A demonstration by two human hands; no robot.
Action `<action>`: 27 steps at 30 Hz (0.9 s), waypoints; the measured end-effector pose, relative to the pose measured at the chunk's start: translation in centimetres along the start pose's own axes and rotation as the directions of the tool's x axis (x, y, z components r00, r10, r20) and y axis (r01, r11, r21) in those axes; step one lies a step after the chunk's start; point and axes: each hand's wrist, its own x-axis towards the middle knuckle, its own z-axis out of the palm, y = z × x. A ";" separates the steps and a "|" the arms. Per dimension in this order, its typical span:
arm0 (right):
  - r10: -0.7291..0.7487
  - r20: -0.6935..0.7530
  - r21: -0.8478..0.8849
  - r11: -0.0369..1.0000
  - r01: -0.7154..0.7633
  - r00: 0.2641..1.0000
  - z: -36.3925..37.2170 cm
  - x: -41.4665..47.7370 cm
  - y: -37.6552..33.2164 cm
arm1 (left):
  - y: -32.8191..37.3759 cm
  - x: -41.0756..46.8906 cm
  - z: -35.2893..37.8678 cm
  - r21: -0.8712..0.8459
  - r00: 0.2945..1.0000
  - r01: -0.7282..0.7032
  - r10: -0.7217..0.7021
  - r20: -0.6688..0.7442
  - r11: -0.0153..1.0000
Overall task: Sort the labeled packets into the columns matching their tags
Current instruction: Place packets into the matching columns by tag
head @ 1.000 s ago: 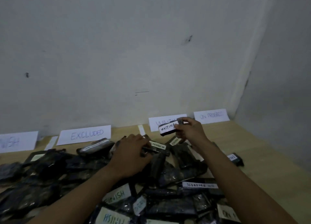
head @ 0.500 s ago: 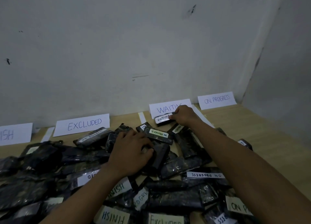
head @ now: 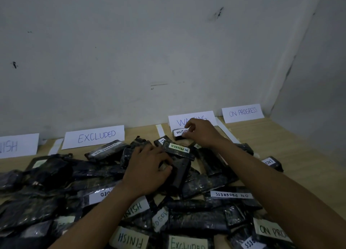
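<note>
Early in the sort, by my reading. Four paper signs lean on the wall at the back of the bench: FINISH sign, EXCLUDED sign, WAITING sign, ON PROGRESS sign. White tape strips mark the columns between them.

Right grip: fingers curled, pinching the right end of the WAITING packet. The packet sits low at the head of its column, just in front of the matching sign; whether it rests fully on the bench, cannot tell. No other packet shows there.

Left grip: fingers curled round the edge of a dark packet in the heap, label not visible.

Remaining: nearly everything. The heap sprawls across the near bench with tags mixed: FINISH, EXCLUDED, ON PROGRESS. A green-tagged ON PROGRESS packet lies between the grips, well out of its column.

Packets: flat, oblong, black, wrapped in glossy crinkled film, each with a handwritten paper tag, many upside down or face down.
</note>
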 end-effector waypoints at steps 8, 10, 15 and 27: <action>-0.033 0.293 -0.242 0.964 0.107 0.956 1.8 -0.9 -2.0 | -0.1 -0.3 -0.3 -0.026 1.000 -0.014 0.014 0.000 1.000; -0.042 0.264 -0.161 0.983 0.087 0.964 1.8 -1.3 -2.1 | -0.1 -0.3 -0.3 -0.052 1.000 -0.014 0.013 -0.012 0.999; -0.001 0.093 0.263 0.964 -0.024 0.996 0.0 -3.1 -1.9 | 0.5 -0.2 -1.2 -0.120 0.997 -0.007 -0.002 -0.076 0.993; 0.438 -0.189 0.790 0.599 -0.129 0.879 -11.4 -5.8 7.9 | 6.4 7.6 -0.7 -0.157 0.988 -0.064 0.084 0.127 0.985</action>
